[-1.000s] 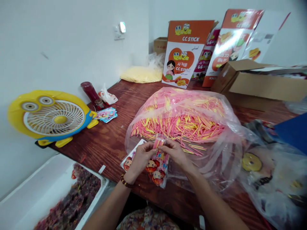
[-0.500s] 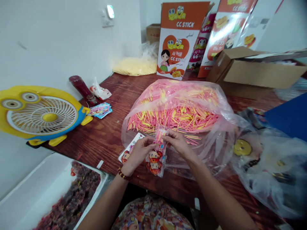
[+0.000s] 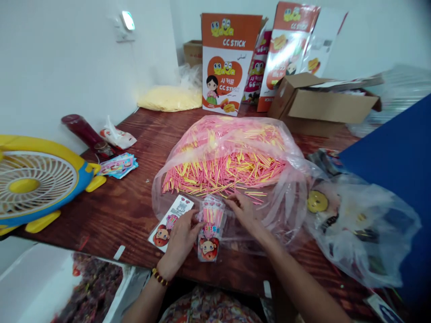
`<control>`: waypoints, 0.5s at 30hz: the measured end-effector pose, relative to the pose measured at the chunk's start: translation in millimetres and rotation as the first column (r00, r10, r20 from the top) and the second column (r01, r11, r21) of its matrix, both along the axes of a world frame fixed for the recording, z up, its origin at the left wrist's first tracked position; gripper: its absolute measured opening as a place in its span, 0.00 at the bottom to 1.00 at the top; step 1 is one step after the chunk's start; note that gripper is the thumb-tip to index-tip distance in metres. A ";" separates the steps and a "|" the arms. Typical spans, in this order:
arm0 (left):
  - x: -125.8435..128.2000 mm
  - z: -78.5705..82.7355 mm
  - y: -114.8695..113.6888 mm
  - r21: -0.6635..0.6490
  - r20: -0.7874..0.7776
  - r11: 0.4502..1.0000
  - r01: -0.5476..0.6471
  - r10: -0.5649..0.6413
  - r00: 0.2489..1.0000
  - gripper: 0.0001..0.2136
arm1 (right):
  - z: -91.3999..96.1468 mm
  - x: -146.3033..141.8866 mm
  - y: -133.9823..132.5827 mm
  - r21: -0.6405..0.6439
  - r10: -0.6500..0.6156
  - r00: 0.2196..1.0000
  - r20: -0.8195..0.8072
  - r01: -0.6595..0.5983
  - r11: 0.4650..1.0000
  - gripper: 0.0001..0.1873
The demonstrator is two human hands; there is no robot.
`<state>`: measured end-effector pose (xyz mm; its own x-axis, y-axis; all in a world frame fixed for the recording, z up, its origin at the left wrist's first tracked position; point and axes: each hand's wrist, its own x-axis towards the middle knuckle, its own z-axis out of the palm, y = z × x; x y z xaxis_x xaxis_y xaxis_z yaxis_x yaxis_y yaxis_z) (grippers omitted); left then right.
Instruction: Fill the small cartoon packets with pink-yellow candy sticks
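A small clear packet [image 3: 210,244] with a red-haired cartoon figure and pink and yellow candy sticks showing in its upper part lies before me. My left hand [image 3: 183,235], with a beaded bracelet at the wrist, grips its left edge between thumb and fingers. At the packet's top right corner is my right hand [image 3: 244,211], fingertips pressed together; whatever they pinch is too small to make out. Partly under my left hand lie flat printed packets [image 3: 162,234]. Just behind, an open pink plastic bag [image 3: 272,229] spills a heap of candy sticks [image 3: 232,168].
A yellow and blue fan [image 3: 37,184] stands left, near blue sachets [image 3: 119,165], a tissue pack [image 3: 119,138] and a dark red bottle [image 3: 82,130]. Printed cartons [image 3: 224,58] and an open cardboard box [image 3: 330,107] stand behind. A clear plastic bag [image 3: 363,229] lies right; a white tub [image 3: 30,273] sits below left.
The packet has been turned to lie flatter and now shows one cartoon face rather than two. My right hand has shifted to its top right corner. The camera view has swung to the right.
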<state>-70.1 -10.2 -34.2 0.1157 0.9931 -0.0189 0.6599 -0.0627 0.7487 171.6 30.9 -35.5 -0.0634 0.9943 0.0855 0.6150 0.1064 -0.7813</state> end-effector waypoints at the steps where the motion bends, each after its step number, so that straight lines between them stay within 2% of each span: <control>1: 0.4 0.7 0.4 0.018 -0.012 1.000 -0.001 0.001 1.000 0.17 | 1.7 11.5 7.0 0.033 -0.005 0.997 0.079 0.002 0.999 0.09; 3: 1.8 1.3 0.8 0.050 -0.031 0.999 0.003 -0.002 1.000 0.18 | 4.9 32.2 23.3 0.116 -0.008 0.956 0.294 -0.027 0.993 0.10; 4: 2.5 1.3 0.9 0.059 -0.034 0.998 0.005 -0.003 0.999 0.19 | 6.3 39.9 32.5 0.147 0.009 0.908 0.418 -0.077 0.986 0.12; 7: 2.5 2.2 1.4 0.068 -0.032 0.998 -0.013 0.015 0.999 0.19 | 9.2 49.4 60.9 0.097 0.153 0.705 0.692 -0.302 0.948 0.14; 11: -5.4 8.0 3.1 0.078 -0.033 0.995 -0.056 0.059 0.998 0.18 | 14.2 39.1 87.6 -0.007 0.255 0.514 0.819 -0.435 0.900 0.14; 15: -21.5 13.6 6.8 0.065 -0.013 0.990 -0.125 0.126 0.992 0.19 | 23.7 33.7 93.5 -0.081 0.309 0.423 0.852 -0.476 0.876 0.16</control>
<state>-91.6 -3.4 -20.6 -0.0097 0.9990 0.0440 0.6782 -0.0258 0.7344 205.3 124.3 -11.9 -0.5661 0.8194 -0.0902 0.8119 0.5731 0.1111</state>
